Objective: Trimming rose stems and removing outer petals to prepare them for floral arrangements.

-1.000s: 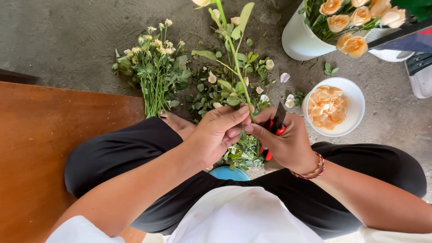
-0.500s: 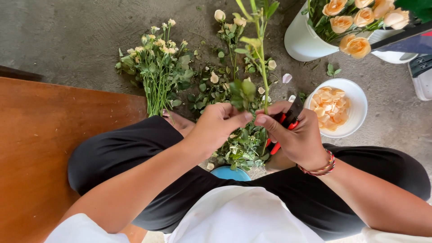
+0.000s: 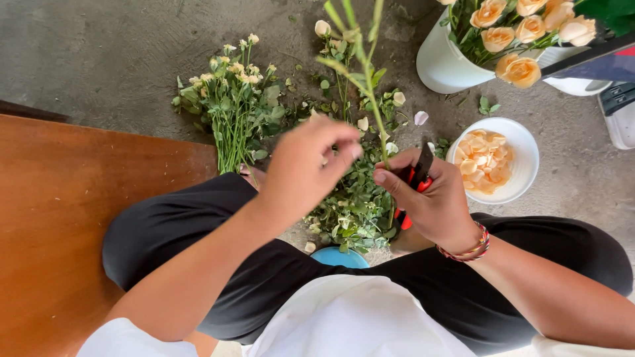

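My right hand grips red-handled pruning shears and pinches the base of a long green flower stem that rises toward the camera, its top out of focus. My left hand is raised just left of the stem, fingers drawn together and blurred; whether it holds a leaf I cannot tell. Below both hands a heap of stripped green leaves lies on the concrete between my knees.
A bunch of small cream spray roses lies on the floor at the left. A white bowl of peach petals sits right. A white bucket of peach roses stands at the upper right. A brown wooden surface is left.
My left hand has come off the stem and lifted to the left. The stem has swung upright toward the camera. My right hand still holds shears and stem.
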